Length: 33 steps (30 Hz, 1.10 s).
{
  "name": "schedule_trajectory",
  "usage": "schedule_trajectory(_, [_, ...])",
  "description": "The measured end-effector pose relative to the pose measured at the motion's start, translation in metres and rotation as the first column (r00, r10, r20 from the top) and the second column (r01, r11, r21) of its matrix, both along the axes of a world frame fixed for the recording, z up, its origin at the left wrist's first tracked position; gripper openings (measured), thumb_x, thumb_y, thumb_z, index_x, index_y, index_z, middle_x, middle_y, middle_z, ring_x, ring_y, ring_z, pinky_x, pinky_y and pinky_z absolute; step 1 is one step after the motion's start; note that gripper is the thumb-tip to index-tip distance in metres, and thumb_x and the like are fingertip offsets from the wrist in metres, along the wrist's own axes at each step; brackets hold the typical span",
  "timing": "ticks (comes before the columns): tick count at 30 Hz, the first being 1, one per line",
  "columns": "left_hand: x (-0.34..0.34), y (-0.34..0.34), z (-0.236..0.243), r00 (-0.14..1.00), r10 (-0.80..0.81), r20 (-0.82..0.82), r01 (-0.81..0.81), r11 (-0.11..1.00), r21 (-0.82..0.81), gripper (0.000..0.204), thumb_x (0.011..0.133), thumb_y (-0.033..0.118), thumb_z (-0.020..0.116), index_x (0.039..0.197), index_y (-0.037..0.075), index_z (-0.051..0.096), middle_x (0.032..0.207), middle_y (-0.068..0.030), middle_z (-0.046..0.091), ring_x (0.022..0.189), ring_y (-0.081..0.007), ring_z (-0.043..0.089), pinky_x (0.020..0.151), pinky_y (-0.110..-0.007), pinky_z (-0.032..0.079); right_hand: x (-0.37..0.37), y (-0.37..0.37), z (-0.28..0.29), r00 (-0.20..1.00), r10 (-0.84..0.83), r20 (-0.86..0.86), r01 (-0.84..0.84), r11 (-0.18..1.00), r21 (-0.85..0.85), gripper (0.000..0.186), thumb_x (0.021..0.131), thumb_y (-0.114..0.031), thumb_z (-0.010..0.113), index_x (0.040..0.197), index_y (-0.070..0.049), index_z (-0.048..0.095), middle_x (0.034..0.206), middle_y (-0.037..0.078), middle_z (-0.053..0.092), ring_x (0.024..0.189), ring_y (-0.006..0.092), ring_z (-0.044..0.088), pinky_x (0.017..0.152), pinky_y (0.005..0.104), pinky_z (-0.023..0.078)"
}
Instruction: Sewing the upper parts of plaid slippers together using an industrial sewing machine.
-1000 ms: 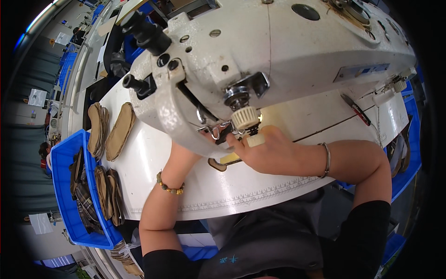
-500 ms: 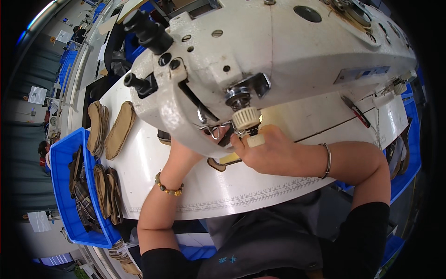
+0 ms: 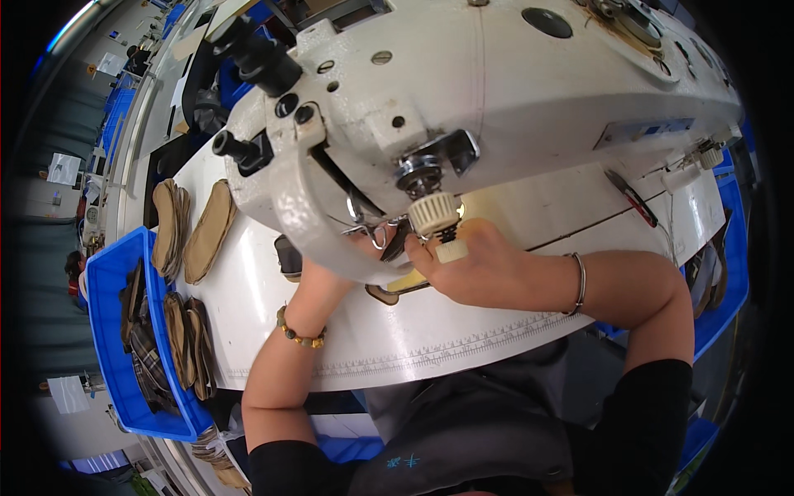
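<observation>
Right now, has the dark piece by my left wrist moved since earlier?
Yes: judged against the sewing machine, the dark piece has come out at the left and moved toward the near edge of the table.

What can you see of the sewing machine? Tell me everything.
The sewing machine has a glossy off-white body, apparently painted metal, with screws, black fittings at its left end and a ribbed cream knob over a dark spring. It overhangs the white table. The right hand is by the knob, the left hand partly behind the machine; contact is unclear, the needle hidden.
</observation>
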State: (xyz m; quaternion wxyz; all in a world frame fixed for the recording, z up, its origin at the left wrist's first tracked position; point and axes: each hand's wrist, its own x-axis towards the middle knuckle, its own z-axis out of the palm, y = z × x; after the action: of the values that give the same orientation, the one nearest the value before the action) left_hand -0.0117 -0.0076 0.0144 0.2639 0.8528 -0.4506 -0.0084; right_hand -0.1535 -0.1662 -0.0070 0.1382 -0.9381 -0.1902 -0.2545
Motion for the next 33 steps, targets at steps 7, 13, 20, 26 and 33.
schedule_trajectory(7, [0.018,0.008,-0.028,0.996,0.008,0.084,-0.005,1.000,-0.031,0.028,0.081,0.007,0.070,0.109,0.002,0.068,0.099,-0.0103,0.072,0.087,-0.0193,0.068,0.079,-0.030,0.053,0.007,0.001,-0.024,0.998,0.044,-0.039,-0.045,0.998,-0.032,0.006,0.069,-0.011,0.065,0.065,-0.007,0.064,0.054,0.008,0.057,0.051,0.0245,0.062,0.045,0.0382,0.047])
schedule_trajectory(13, [-0.001,0.000,0.015,0.995,0.063,-0.076,-0.058,0.997,0.058,0.026,0.084,0.010,0.070,0.109,0.003,0.069,0.095,-0.0074,0.072,0.082,-0.0174,0.067,0.075,-0.028,0.053,0.012,-0.003,-0.011,0.992,-0.126,0.024,0.125,0.992,0.030,0.009,0.083,-0.016,0.065,0.080,-0.009,0.069,0.056,0.008,0.058,0.049,0.0268,0.061,0.044,0.0390,0.046])
schedule_trajectory(20, [0.022,0.030,0.048,0.807,-0.094,-0.583,0.160,0.985,0.063,0.033,0.070,0.008,0.085,0.099,0.005,0.069,0.088,-0.0073,0.069,0.076,-0.0226,0.065,0.071,-0.033,0.052,0.018,-0.015,-0.017,0.997,-0.058,0.047,0.060,0.997,-0.047,0.018,0.087,-0.015,0.063,0.102,-0.012,0.073,0.055,0.008,0.058,0.048,0.0284,0.059,0.044,0.0403,0.044])
schedule_trajectory(26, [0.015,0.037,0.063,0.924,-0.262,-0.278,0.341,0.893,0.294,0.020,0.074,0.008,0.080,0.091,0.005,0.070,0.076,-0.0130,0.066,0.072,-0.0280,0.063,0.067,-0.035,0.051,0.017,-0.012,-0.009,0.998,-0.051,-0.031,0.049,0.998,-0.037,0.021,0.084,-0.012,0.063,0.104,-0.011,0.070,0.053,0.009,0.056,0.048,0.0293,0.059,0.046,0.0410,0.046])
schedule_trajectory(33, [0.019,0.042,0.047,0.992,-0.125,0.028,0.121,0.987,0.107,0.011,0.083,0.007,0.070,0.092,0.002,0.070,0.086,-0.0178,0.066,0.079,-0.0367,0.065,0.070,-0.042,0.053,0.006,-0.005,0.018,0.958,0.139,-0.253,-0.129,0.990,0.057,0.011,0.080,-0.009,0.063,0.087,-0.007,0.056,0.058,0.009,0.056,0.051,0.0307,0.061,0.047,0.0415,0.047])
